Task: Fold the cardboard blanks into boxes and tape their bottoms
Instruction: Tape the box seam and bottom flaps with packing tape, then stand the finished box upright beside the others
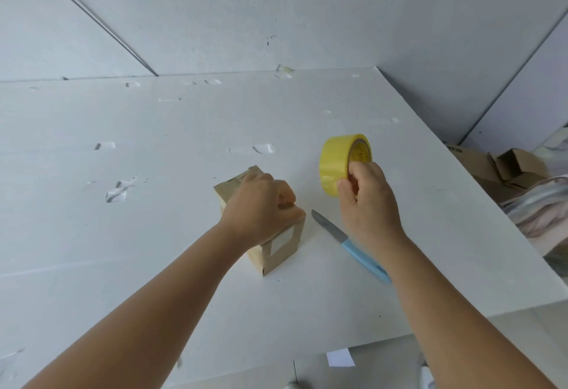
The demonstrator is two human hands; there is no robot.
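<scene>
Resting on the white table [153,235], a small brown cardboard box [278,248] carries glossy tape; the left hand [261,207] presses curled fingers on top. Beyond the blue-handled knife [350,244], the right hand [367,195] pinches a yellow tape roll [335,161].

- We see red print on the inner core of the yellow tape roll [335,164], too blurred for us to read
- We see dark print on the flat cardboard blanks [467,155] at the right edge, too small to read
- We find a pale label on the box [285,242], blank as far as we can tell
</scene>
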